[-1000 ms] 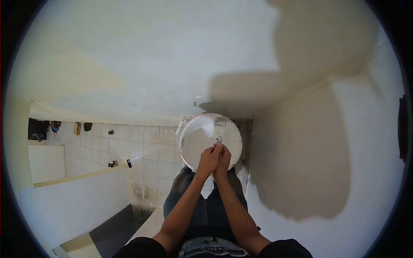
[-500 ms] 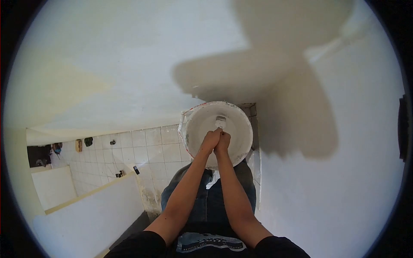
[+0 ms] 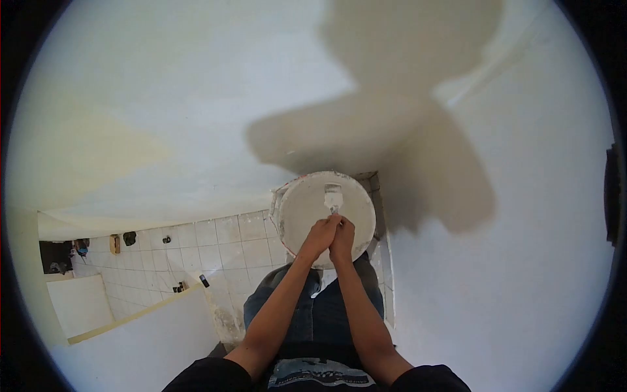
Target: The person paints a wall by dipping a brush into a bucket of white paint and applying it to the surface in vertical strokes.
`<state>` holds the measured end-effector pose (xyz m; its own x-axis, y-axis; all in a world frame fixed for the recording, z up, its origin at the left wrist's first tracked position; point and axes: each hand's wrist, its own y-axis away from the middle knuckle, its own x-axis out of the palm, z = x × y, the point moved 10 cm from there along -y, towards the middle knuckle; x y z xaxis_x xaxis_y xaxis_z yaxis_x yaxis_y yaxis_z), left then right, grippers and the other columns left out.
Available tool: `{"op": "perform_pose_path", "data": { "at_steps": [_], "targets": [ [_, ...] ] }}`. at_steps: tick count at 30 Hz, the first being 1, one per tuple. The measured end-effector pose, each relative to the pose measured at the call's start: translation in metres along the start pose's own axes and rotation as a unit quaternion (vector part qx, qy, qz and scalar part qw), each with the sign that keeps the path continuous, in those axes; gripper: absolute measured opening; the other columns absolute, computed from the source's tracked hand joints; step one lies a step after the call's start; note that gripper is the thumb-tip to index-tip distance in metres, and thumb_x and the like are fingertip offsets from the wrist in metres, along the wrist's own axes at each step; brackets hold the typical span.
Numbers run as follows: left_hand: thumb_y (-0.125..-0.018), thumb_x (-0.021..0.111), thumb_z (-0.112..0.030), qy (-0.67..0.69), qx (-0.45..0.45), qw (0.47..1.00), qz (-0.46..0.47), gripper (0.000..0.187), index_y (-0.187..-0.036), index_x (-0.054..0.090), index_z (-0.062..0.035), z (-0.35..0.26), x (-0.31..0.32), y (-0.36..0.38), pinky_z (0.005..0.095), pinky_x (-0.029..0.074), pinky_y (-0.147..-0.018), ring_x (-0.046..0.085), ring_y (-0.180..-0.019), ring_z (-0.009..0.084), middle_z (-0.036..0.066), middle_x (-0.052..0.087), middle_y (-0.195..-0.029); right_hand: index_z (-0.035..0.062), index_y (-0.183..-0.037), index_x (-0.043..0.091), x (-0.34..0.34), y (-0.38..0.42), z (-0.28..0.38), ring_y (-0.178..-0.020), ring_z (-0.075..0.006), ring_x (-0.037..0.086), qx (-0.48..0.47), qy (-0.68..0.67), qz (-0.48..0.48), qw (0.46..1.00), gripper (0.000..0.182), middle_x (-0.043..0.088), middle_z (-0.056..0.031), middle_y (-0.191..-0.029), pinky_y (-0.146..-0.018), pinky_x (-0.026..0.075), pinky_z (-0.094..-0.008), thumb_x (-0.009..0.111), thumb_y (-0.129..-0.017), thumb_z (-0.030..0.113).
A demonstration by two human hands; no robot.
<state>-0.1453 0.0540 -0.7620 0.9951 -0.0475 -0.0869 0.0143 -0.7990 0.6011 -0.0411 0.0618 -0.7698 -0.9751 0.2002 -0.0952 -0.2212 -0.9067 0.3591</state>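
A round white bucket (image 3: 285, 228) with a paint-smeared rim stands in the corner between my legs, whitish material inside. Over it my left hand (image 3: 319, 236) and my right hand (image 3: 342, 238) press together, fingers closed around the handle of a flat-headed tool (image 3: 333, 195). Its wide head is coated white and points away from me, toward the far side of the bucket. Most of the handle is hidden in my fingers; I cannot tell whether it is a brush or a scraper.
Pale walls meet beyond the bucket, with a dark shadow (image 3: 379, 124) across them. White floor tiles (image 3: 228, 232) run off to the left. A low wall (image 3: 150, 326) stands there, with a small dark object (image 3: 204, 281) near its end and a brown box (image 3: 115, 244) farther off.
My hands have drawn back toward me with the tool, and its head shows more fully over the bucket. The view has shifted slightly, putting the bucket lower.
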Motion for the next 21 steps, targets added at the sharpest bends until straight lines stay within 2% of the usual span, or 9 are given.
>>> {"op": "perform_pose_path", "data": {
  "at_steps": [3,6,9,12,15,18,21],
  "targets": [
    [-0.100,0.046,-0.045,-0.061,0.080,0.995,0.000,0.056,-0.102,0.065,0.0070,-0.040,0.002,0.034,0.0419,0.049,-0.085,0.067,-0.097,0.0327,0.029,0.068,-0.097,-0.0034,-0.093,0.067,-0.009,0.025,0.046,-0.070,-0.0082,0.052,-0.056,-0.009,0.037,0.998,0.025,0.060,-0.0016,-0.077,-0.062,0.043,-0.0263,0.056,-0.101,0.018],
    [-0.101,0.048,-0.043,-0.033,0.123,0.992,0.005,0.054,-0.108,0.063,0.0084,-0.114,0.002,0.084,0.0354,0.048,-0.083,0.061,-0.088,0.0215,0.018,0.068,-0.094,-0.0049,-0.100,0.066,-0.016,0.039,0.106,-0.080,-0.0127,0.057,-0.069,-0.110,0.072,0.989,0.027,0.066,-0.0057,-0.087,-0.072,0.047,-0.0303,0.058,-0.099,0.021],
    [-0.103,0.048,-0.041,-0.010,0.189,0.982,-0.025,0.050,-0.109,0.061,0.0071,-0.150,0.003,0.088,0.0341,0.048,-0.083,0.061,-0.088,0.0209,0.018,0.067,-0.093,-0.0034,-0.107,0.066,-0.019,0.023,0.139,-0.082,-0.0100,0.056,-0.125,-0.098,0.081,0.984,0.031,0.064,-0.0021,-0.091,-0.072,0.046,-0.0269,0.058,-0.101,0.026],
    [-0.103,0.049,-0.034,0.052,0.262,0.961,-0.076,0.043,-0.104,0.061,0.0071,-0.191,0.001,0.088,0.0349,0.050,-0.076,0.064,-0.082,0.0247,0.021,0.066,-0.085,-0.0028,-0.109,0.066,-0.016,0.000,0.173,-0.082,-0.0089,0.055,-0.161,-0.130,0.096,0.974,0.032,0.063,-0.0017,-0.091,-0.073,0.046,-0.0253,0.059,-0.101,0.027],
    [-0.104,0.049,-0.033,0.046,0.298,0.946,-0.117,0.042,-0.106,0.060,0.0077,-0.204,0.003,0.073,0.0362,0.050,-0.076,0.066,-0.082,0.0275,0.023,0.066,-0.086,-0.0011,-0.110,0.067,-0.012,-0.017,0.186,-0.075,-0.0054,0.053,-0.183,-0.163,0.108,0.963,0.031,0.060,0.0036,-0.089,-0.065,0.044,-0.0220,0.059,-0.101,0.027],
    [-0.103,0.047,-0.036,0.040,0.282,0.946,-0.152,0.046,-0.107,0.061,0.0083,-0.200,0.004,0.053,0.0386,0.051,-0.078,0.068,-0.086,0.0346,0.026,0.068,-0.090,-0.0010,-0.111,0.067,-0.004,-0.044,0.168,-0.077,-0.0062,0.055,-0.171,-0.170,0.114,0.964,0.030,0.061,0.0031,-0.091,-0.067,0.045,-0.0233,0.059,-0.101,0.026],
    [-0.102,0.045,-0.041,-0.004,0.186,0.968,-0.168,0.052,-0.106,0.063,0.0086,-0.176,0.009,0.025,0.0422,0.051,-0.082,0.068,-0.094,0.0414,0.030,0.068,-0.095,-0.0004,-0.107,0.068,-0.003,-0.068,0.135,-0.079,-0.0101,0.056,-0.169,-0.140,0.103,0.970,0.026,0.065,-0.0022,-0.090,-0.070,0.047,-0.0271,0.057,-0.100,0.022]
  ]
}}
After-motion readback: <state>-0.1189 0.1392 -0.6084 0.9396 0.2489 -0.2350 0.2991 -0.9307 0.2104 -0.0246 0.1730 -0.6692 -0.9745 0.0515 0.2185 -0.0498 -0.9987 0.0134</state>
